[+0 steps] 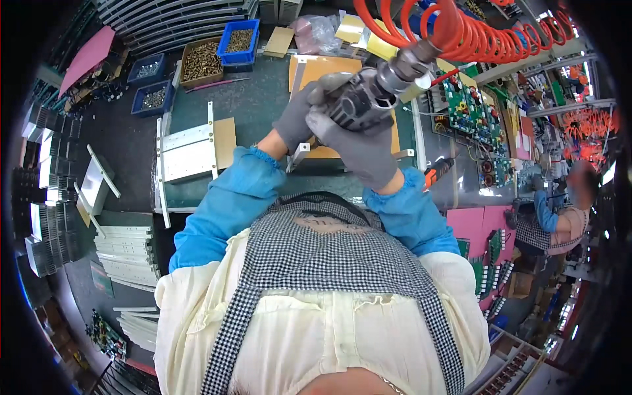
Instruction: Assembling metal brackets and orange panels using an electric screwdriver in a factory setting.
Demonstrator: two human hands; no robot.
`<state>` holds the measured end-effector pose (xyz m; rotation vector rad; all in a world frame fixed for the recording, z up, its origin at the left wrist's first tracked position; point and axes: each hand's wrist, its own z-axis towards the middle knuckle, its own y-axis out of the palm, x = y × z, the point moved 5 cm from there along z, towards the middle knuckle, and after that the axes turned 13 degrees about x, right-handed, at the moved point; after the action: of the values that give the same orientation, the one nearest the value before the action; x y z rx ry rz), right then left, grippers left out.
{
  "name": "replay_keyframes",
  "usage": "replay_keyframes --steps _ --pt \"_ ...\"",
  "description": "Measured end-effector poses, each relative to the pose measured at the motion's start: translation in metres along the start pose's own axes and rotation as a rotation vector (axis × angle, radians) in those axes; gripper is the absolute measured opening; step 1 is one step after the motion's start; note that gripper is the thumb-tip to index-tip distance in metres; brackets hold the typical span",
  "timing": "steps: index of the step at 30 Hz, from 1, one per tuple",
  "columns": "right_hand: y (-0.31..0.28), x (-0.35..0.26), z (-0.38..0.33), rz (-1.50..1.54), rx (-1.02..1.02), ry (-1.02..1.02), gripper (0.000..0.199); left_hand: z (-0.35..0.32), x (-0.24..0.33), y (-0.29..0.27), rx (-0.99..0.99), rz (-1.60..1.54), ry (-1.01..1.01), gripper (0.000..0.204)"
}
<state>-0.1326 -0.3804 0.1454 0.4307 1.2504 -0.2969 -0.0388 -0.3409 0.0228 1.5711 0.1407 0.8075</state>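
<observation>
A cluttered green table [263, 105] is being worked over, with an orange-backed metal frame [316, 69] lying beneath the hands. A pneumatic screwdriver [368, 99] is being gripped by both gloved hands, right hand [359, 141] and left hand [299, 115] each being wrapped tightly around its body. Its long axis is being tilted from the red coiled hose [461, 33] at upper right down toward the frame.

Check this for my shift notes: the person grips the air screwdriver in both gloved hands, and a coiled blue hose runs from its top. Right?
Not quite. The head view shows the coiled hose is red-orange, not blue. The rest stands: left hand and right hand, both gloved, hold the air screwdriver.
</observation>
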Motion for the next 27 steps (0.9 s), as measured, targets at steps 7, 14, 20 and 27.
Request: replay_keyframes --steps 7,14,20,27 --pt "-0.036 -0.070 0.024 0.248 0.185 -0.234 0.040 -0.009 0.017 -0.005 0.390 0.701 0.025 0.024" --pt "-0.051 -0.051 0.036 0.285 0.460 -0.360 0.038 -0.010 0.022 0.006 0.388 0.472 -0.072 0.025" --pt "-0.054 -0.040 0.037 0.348 0.480 -0.330 0.043 -0.012 0.020 0.005 0.373 0.567 -0.112 0.022" --pt "-0.049 -0.037 0.035 0.322 0.483 -0.313 0.043 -0.013 0.022 0.012 0.385 0.775 -0.105 0.027"
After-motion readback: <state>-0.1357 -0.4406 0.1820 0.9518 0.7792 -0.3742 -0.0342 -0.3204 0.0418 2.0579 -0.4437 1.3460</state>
